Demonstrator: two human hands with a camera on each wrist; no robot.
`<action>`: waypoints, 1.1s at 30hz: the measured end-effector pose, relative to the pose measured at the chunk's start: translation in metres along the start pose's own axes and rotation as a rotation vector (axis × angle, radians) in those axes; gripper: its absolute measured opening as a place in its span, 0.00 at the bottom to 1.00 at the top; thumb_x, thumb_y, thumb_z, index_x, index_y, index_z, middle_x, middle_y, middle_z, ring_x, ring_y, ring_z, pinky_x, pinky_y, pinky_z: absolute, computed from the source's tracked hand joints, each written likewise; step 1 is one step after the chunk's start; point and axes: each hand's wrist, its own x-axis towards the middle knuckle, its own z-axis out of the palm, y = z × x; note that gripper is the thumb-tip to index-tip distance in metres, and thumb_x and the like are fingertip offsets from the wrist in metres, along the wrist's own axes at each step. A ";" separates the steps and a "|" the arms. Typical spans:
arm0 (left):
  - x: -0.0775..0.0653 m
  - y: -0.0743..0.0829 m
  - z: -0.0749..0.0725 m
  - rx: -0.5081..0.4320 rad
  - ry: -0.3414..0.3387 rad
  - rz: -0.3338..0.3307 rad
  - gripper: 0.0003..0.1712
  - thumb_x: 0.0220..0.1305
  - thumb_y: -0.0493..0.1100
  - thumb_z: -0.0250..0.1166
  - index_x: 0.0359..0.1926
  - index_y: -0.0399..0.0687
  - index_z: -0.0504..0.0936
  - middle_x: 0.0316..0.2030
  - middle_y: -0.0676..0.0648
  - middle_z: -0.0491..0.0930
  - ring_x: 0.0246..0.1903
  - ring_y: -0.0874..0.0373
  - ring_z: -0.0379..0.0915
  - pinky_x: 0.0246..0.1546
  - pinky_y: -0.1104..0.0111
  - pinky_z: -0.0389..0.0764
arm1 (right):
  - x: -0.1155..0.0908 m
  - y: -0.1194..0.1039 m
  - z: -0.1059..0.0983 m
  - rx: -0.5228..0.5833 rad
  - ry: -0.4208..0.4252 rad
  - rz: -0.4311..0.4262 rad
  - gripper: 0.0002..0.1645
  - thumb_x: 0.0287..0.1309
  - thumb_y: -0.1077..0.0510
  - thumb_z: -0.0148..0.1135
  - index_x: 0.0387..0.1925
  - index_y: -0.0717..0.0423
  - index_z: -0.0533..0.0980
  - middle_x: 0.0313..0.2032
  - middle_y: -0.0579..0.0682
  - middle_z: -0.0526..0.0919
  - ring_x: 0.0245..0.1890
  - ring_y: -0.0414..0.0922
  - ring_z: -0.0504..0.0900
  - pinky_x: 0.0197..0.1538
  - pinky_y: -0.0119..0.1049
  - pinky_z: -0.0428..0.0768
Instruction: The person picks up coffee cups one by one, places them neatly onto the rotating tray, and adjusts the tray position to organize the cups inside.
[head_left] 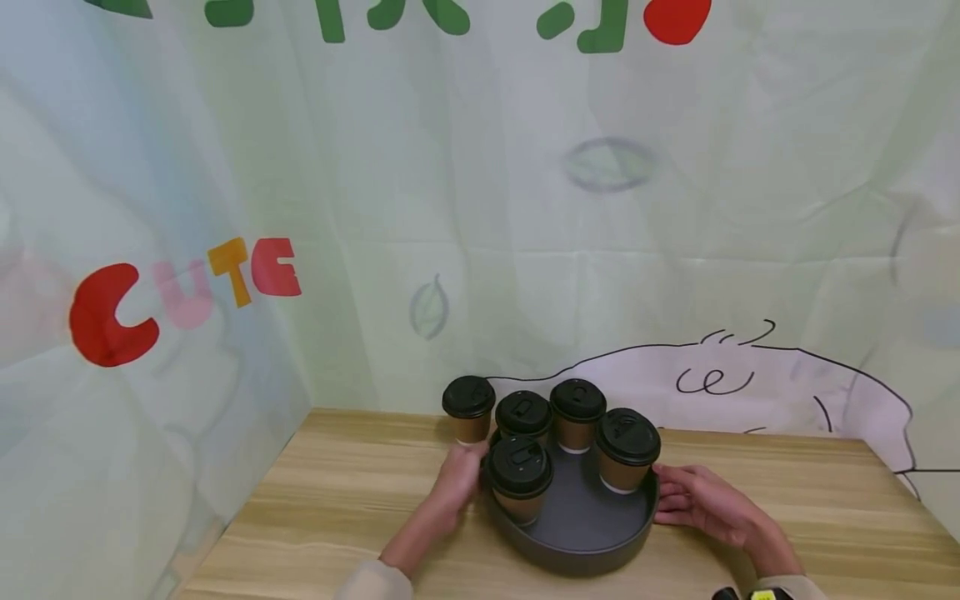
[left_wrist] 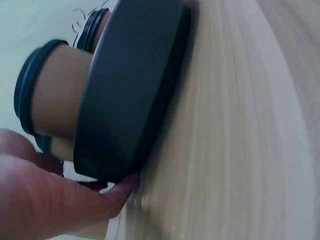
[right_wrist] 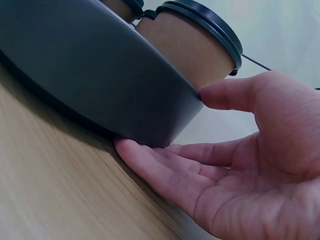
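Observation:
A round dark grey tray point(head_left: 573, 561) stands on the wooden table, carrying several brown paper cups with black lids. Among them are a cup point(head_left: 519, 479) at its front left and another point(head_left: 627, 450) at its right. My left hand point(head_left: 459, 479) grips the tray's left side, its fingertips at the bottom edge in the left wrist view. On the opposite side my right hand point(head_left: 701, 504) holds the tray wall point(right_wrist: 95, 70), thumb at the rim and fingers at the base. One more lidded cup point(head_left: 469, 408) shows beyond my left hand, outside the tray, its foot partly hidden.
The wooden table point(head_left: 322, 500) extends to both sides of the tray. Behind it hangs a pale printed curtain point(head_left: 480, 208), which also runs along the left side. A dark object with a yellow patch point(head_left: 763, 595) shows at my right sleeve.

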 end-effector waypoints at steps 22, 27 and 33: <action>0.002 -0.013 -0.006 -0.154 -0.153 0.032 0.19 0.71 0.33 0.47 0.24 0.49 0.76 0.23 0.53 0.72 0.25 0.61 0.68 0.26 0.73 0.69 | -0.002 0.006 -0.009 0.002 -0.063 -0.054 0.23 0.82 0.56 0.43 0.57 0.71 0.75 0.46 0.59 0.86 0.48 0.49 0.86 0.57 0.46 0.82; 0.003 -0.012 -0.005 -0.183 -0.162 0.040 0.18 0.72 0.34 0.47 0.28 0.46 0.80 0.25 0.52 0.75 0.27 0.61 0.71 0.29 0.72 0.72 | 0.001 0.005 -0.007 0.004 -0.043 -0.075 0.23 0.82 0.56 0.43 0.57 0.70 0.76 0.47 0.58 0.87 0.49 0.48 0.86 0.57 0.45 0.82; 0.005 -0.012 -0.004 -0.202 -0.174 0.034 0.17 0.74 0.35 0.49 0.28 0.48 0.78 0.25 0.53 0.72 0.27 0.61 0.69 0.29 0.72 0.71 | -0.005 0.006 -0.008 0.036 -0.130 -0.078 0.23 0.82 0.59 0.38 0.55 0.67 0.78 0.47 0.60 0.87 0.48 0.50 0.87 0.57 0.46 0.82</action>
